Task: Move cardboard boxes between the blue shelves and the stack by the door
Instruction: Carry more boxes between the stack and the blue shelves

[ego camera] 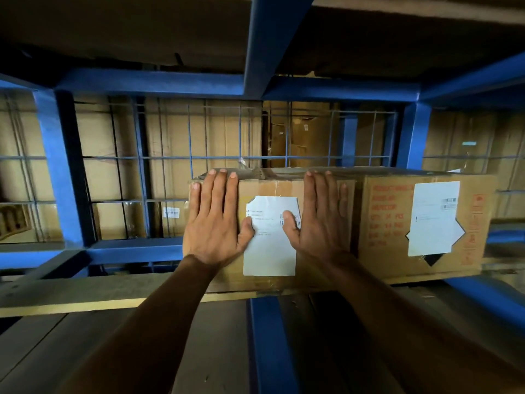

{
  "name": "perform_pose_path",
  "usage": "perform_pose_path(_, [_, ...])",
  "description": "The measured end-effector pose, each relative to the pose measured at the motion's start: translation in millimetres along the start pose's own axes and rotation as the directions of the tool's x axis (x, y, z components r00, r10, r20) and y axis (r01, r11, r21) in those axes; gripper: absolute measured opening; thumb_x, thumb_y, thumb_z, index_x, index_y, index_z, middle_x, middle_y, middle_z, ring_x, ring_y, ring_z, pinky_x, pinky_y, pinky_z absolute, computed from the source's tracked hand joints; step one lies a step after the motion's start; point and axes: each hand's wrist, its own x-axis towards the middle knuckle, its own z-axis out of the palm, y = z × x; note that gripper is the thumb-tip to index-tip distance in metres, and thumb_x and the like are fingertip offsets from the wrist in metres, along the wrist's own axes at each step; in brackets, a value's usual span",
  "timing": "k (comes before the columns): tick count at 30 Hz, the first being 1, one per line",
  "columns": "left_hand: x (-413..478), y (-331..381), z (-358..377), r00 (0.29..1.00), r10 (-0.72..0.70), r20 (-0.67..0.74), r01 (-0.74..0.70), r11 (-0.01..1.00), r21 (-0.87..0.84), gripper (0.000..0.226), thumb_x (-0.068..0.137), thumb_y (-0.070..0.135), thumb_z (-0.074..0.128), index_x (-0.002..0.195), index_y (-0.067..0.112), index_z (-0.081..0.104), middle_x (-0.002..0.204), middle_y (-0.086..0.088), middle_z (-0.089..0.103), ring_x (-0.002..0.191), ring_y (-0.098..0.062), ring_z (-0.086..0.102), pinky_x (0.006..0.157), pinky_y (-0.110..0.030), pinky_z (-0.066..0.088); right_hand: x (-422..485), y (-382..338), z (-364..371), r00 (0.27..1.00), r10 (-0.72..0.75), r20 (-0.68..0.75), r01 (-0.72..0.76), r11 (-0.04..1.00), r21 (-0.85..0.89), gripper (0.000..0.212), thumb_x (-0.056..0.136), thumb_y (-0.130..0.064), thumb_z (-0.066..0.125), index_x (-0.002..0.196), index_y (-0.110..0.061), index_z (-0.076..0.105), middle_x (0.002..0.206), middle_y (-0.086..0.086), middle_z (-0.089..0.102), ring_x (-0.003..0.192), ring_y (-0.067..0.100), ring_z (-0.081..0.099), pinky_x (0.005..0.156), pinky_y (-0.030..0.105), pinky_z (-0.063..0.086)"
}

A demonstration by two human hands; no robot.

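Both palms flat on cardboard box [270,237] front: left hand [214,220] and right hand [321,220] flanking its white label [270,245], fingers straight, together (no grip). Box on blue shelf [136,248], second box [420,223] touching its right side.

left hand [215,223]: flat, fingers straight | right hand [319,220]: same

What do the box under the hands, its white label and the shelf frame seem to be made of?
Box: brown cardboard, matt, creased top edge. Label: likely paper, white, printed, cut corners. Shelf frame: apparently painted metal, with smooth blue beams.
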Motion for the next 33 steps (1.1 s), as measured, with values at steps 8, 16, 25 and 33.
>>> perform_pose_path(8, [4.4,0.2,12.7,1.000,0.008,0.012,-0.009,0.998,0.058,0.080,0.090,0.048,0.032,0.150,-0.003,0.019,0.153,-0.028,0.022,0.144,-0.039,0.015,0.118,-0.052,0.008,2.8,3.1,22.0,1.000,-0.005,-0.031,0.006,1.000,0.021,0.082,0.085,-0.050,0.052,0.149,-0.002,0.034,0.154,0.017,0.034,0.146,0.034,0.024,0.120,0.051,0.014])
perform_pose_path(16, [2.8,4.9,-13.5,0.984,-0.012,0.180,-0.001,0.997,0.074,0.078,0.094,0.049,0.023,0.152,-0.002,0.010,0.156,-0.026,0.013,0.146,-0.038,0.008,0.118,-0.052,0.008,2.9,7.7,-10.7,0.970,-0.025,0.242,0.022,1.000,0.018,0.079,0.096,-0.058,0.032,0.156,-0.011,0.011,0.164,0.009,0.012,0.151,0.027,0.005,0.122,0.049,0.005])
perform_pose_path(25, [-10.2,52.3,-85.3,0.975,0.057,0.213,-0.038,0.995,-0.094,0.073,0.097,0.050,0.013,0.154,0.004,0.009,0.159,-0.021,0.009,0.148,-0.033,0.004,0.119,-0.049,0.007,-22.6,31.8,-114.9,0.898,0.071,0.434,-0.060,0.997,-0.038,0.071,0.096,-0.051,0.034,0.153,-0.012,0.020,0.160,0.014,0.019,0.145,0.038,0.019,0.115,0.059,0.015])
perform_pose_path(33, [-4.5,146.7,-143.3,0.946,0.253,0.201,-0.173,0.923,-0.344,0.072,0.093,0.045,0.008,0.142,0.002,0.039,0.144,-0.019,0.043,0.136,-0.033,0.033,0.118,-0.047,0.013,-54.2,87.1,-226.3,0.831,0.345,0.436,-0.183,0.910,-0.373,0.057,0.101,-0.051,0.028,0.142,-0.013,0.038,0.143,0.015,0.042,0.132,0.037,0.036,0.105,0.057,0.032])
